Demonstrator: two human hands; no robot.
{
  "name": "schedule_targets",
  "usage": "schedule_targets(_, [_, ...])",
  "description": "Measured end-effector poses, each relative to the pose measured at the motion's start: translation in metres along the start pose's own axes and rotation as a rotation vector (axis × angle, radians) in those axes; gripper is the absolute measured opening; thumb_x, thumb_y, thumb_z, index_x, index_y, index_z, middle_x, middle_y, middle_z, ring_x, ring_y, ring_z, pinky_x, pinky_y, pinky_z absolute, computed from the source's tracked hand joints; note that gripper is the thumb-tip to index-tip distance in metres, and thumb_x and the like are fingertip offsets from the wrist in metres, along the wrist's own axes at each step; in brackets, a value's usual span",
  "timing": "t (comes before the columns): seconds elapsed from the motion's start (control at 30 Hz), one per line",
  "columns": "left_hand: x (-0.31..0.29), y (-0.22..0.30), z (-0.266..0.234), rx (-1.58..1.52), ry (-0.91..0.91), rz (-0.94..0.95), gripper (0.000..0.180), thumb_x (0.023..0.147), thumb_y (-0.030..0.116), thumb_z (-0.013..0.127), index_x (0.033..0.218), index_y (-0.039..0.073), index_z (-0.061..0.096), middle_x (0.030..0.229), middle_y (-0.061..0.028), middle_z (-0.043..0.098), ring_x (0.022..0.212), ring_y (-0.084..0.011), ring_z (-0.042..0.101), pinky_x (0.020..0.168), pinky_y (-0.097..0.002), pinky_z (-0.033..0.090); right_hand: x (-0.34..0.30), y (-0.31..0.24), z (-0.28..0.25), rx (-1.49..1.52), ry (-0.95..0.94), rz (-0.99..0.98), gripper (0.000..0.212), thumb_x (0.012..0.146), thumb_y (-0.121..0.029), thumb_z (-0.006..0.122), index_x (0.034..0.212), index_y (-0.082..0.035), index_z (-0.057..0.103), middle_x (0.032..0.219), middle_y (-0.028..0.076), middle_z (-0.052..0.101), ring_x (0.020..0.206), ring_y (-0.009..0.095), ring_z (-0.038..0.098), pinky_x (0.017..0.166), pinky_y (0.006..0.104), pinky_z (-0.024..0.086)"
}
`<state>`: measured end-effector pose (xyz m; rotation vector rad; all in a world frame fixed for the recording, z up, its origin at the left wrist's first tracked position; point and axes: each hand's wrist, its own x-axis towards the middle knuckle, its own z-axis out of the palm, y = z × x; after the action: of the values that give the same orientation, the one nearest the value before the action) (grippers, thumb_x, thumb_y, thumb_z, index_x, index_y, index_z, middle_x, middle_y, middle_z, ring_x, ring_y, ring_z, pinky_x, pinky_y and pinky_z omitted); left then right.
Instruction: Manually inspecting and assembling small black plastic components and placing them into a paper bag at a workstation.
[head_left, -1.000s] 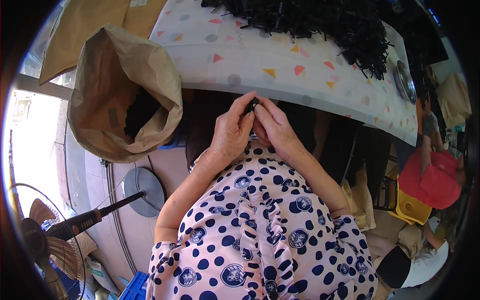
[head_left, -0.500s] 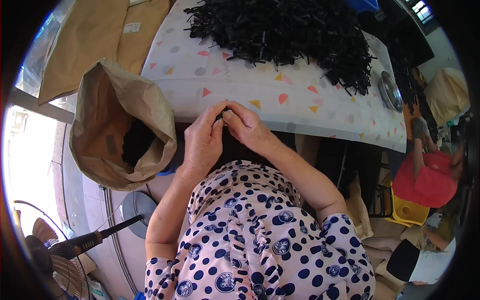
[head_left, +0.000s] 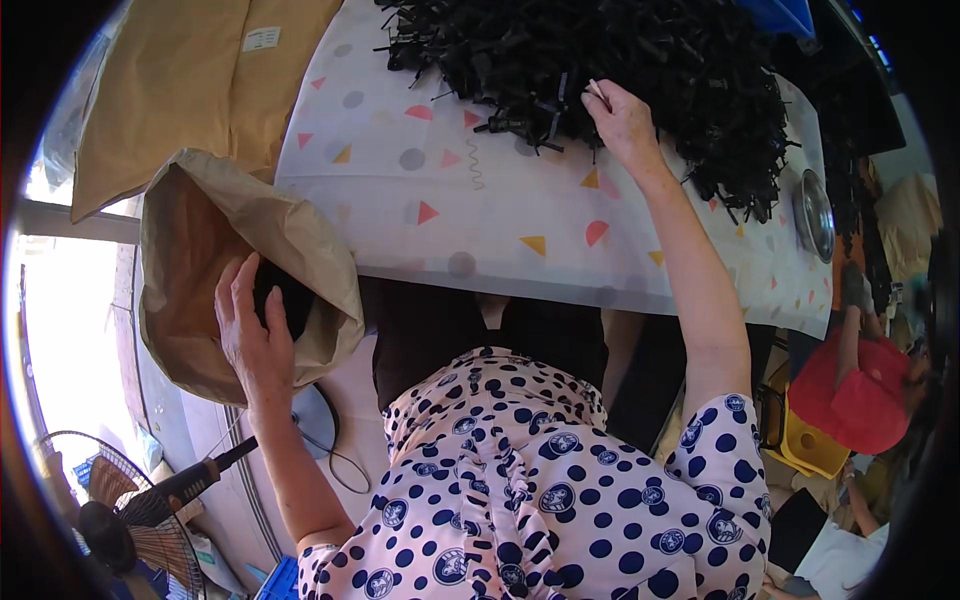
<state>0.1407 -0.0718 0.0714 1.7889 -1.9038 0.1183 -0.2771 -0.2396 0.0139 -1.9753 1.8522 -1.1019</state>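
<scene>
My left hand [head_left: 256, 340] is over the mouth of a brown paper bag [head_left: 185, 345], its fingers apart and nothing visible between them. Dark material [head_left: 296, 290] lies inside the bag, partly hidden by that hand. Across the table, my right hand [head_left: 628, 128] reaches the front edge of a large heap of small black strap-like pieces [head_left: 690, 95]. Its thumb and fingertips are pinched together against the heap. Whatever they hold is too small to make out.
A patterned white cloth covers the table [head_left: 380, 225]. A metal bowl [head_left: 815, 215] stands at its right edge, a blue bin [head_left: 785, 15] behind the heap. Brown sheets [head_left: 190, 90] lie far left; a fan [head_left: 125, 510] stands lower left. A person in red [head_left: 850, 390] is at right.
My hands, earlier joined on a small black piece at the table edge, have separated. The left has moved over the bag and opened; the right has gone forward to the heap.
</scene>
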Motion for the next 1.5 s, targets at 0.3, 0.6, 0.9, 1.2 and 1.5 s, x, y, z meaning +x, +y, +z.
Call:
schedule_targets(0.3, [0.028,0.153,0.087,-1.338,-0.63,-0.236,0.063,0.084,0.003,0.062,0.139,0.003,0.031,0.123,-0.0193,0.051,0.081,-0.0156,0.063,0.062,-0.0254,0.048,-0.074,-0.045,-0.022,0.554,-0.011,-0.012,0.009,0.093,-0.005,0.053,0.099,-0.004,0.059,0.074,-0.003,0.052,0.062,0.002,0.044,0.054,0.0168,0.036])
schedule_targets(0.6, [0.044,0.171,0.129,-1.412,-0.951,-0.259,0.06,0.085,0.001,0.059,0.14,0.004,0.033,0.097,-0.0094,0.061,0.077,-0.0141,0.062,0.063,-0.0253,0.047,-0.137,-0.07,-0.016,0.959,-0.222,0.314,0.005,0.093,-0.001,0.052,0.097,0.0,0.055,0.08,0.0,0.056,0.07,0.007,0.054,0.063,0.0208,0.046])
schedule_targets(0.9, [0.023,0.185,0.12,-1.066,-0.672,0.025,0.047,0.089,-0.006,0.047,0.134,0.006,0.043,0.085,-0.0067,0.061,0.072,-0.011,0.06,0.062,-0.0232,0.047,-0.139,-0.073,-0.014,1.094,-0.204,0.559,0.021,0.09,-0.011,0.062,0.106,-0.006,0.049,0.073,-0.003,0.053,0.06,0.005,0.051,0.05,0.0176,0.038])
schedule_targets(1.2, [0.008,0.171,0.105,-1.076,-0.51,-0.014,0.043,0.092,-0.002,0.048,0.133,0.007,0.046,0.085,-0.0042,0.062,0.07,-0.0097,0.055,0.065,-0.023,0.047,-0.157,-0.093,-0.014,1.011,-0.342,0.418,0.046,0.1,-0.036,0.041,0.132,-0.002,0.042,0.066,-0.004,0.045,0.053,0.004,0.039,0.046,0.019,0.03])
schedule_targets(1.5, [-0.004,0.167,0.088,-1.012,-0.35,0.046,0.037,0.088,-0.001,0.055,0.124,0.008,0.055,0.091,-0.0179,0.066,0.08,-0.029,0.068,0.069,-0.0317,0.053,-0.165,-0.118,-0.01,0.954,-0.326,0.345,0.035,0.101,-0.023,0.041,0.127,0.0,0.044,0.068,-0.002,0.046,0.056,0.004,0.043,0.049,0.0198,0.036])
